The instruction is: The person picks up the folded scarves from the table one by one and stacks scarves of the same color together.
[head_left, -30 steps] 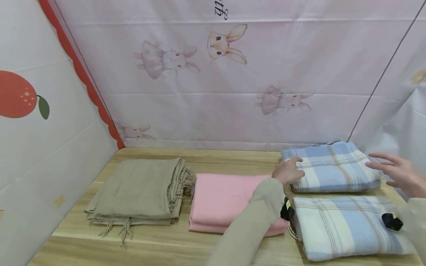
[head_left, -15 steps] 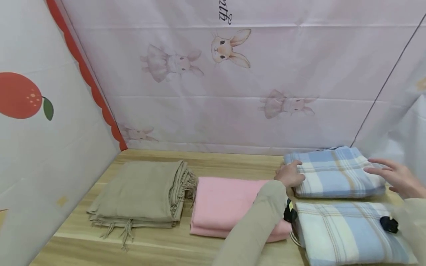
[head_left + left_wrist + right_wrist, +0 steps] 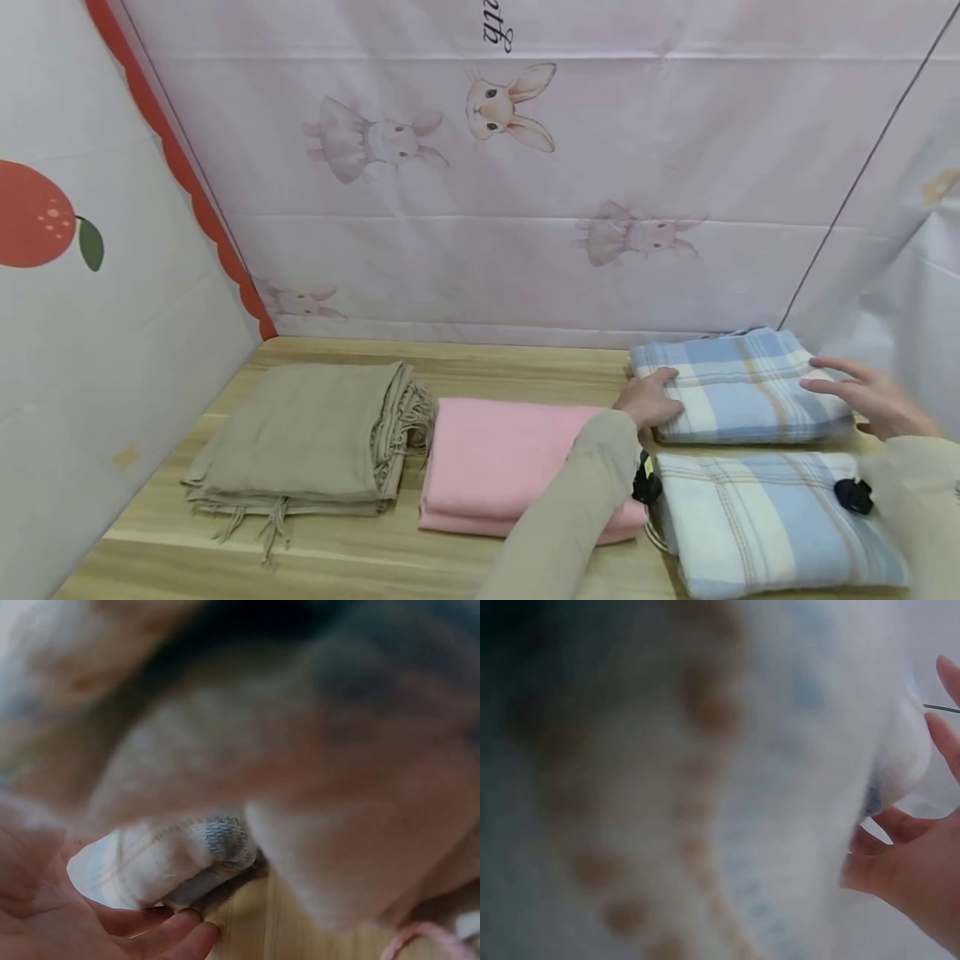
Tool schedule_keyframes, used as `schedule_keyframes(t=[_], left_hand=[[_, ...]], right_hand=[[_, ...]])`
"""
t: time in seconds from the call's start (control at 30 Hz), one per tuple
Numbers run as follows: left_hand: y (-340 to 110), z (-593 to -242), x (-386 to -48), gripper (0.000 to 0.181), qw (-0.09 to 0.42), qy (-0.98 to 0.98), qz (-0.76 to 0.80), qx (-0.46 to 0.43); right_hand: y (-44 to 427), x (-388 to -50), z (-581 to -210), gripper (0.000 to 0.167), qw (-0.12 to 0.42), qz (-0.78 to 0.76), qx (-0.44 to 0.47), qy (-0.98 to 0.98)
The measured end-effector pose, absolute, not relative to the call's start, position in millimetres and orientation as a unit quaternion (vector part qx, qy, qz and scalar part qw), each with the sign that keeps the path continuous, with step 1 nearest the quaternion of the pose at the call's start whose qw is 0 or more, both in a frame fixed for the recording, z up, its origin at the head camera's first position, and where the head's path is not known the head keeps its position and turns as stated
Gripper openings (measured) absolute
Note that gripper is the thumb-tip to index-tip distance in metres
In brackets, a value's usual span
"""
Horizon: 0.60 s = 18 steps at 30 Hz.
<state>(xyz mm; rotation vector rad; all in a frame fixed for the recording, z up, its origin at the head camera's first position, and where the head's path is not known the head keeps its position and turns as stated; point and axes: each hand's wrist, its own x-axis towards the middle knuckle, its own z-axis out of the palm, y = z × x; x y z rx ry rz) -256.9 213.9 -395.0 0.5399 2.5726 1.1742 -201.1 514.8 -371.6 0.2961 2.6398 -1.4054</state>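
A folded blue-and-white plaid scarf (image 3: 738, 392) lies at the far right of the table. My left hand (image 3: 649, 400) is at its left side, the thumb and a finger on the cloth. In the left wrist view, that hand's fingers (image 3: 169, 937) reach along the low edge of plaid cloth (image 3: 180, 859). My right hand (image 3: 877, 398) is at the scarf's right side, fingers extended, fingertips over the edge. The right wrist view has the right hand (image 3: 915, 847) beside a rounded white fold (image 3: 904, 754); blurred plaid cloth covers most of that view.
A second folded plaid scarf (image 3: 772, 525) lies nearer, beneath the right forearm. To its left are a folded pink scarf (image 3: 510, 467), partly behind the left sleeve (image 3: 573, 500), and a folded beige fringed shawl (image 3: 307, 437). Printed sheets (image 3: 420, 258) hang behind and beside the wooden table (image 3: 172, 558).
The head view has shifted slightly. My right hand's fingertips have come a little further in over the far plaid scarf's right side. The left hand stays at the left side.
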Motion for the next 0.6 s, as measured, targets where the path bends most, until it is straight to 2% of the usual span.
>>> schedule_keyframes(t=[0.4,0.6], left_hand=[[216.3,-396.4,-257.8,0.055,0.147,0.866,0.450,0.159],[214.0,-395.1,-257.4,0.055,0.121,0.868,0.457,0.152]], right_hand=[[518.7,-209.5,-370.9,0.088,0.147,-0.412,0.083,0.895],[520.3,-210.9,-375.0,0.089,0.169,-0.450,0.092,0.872]])
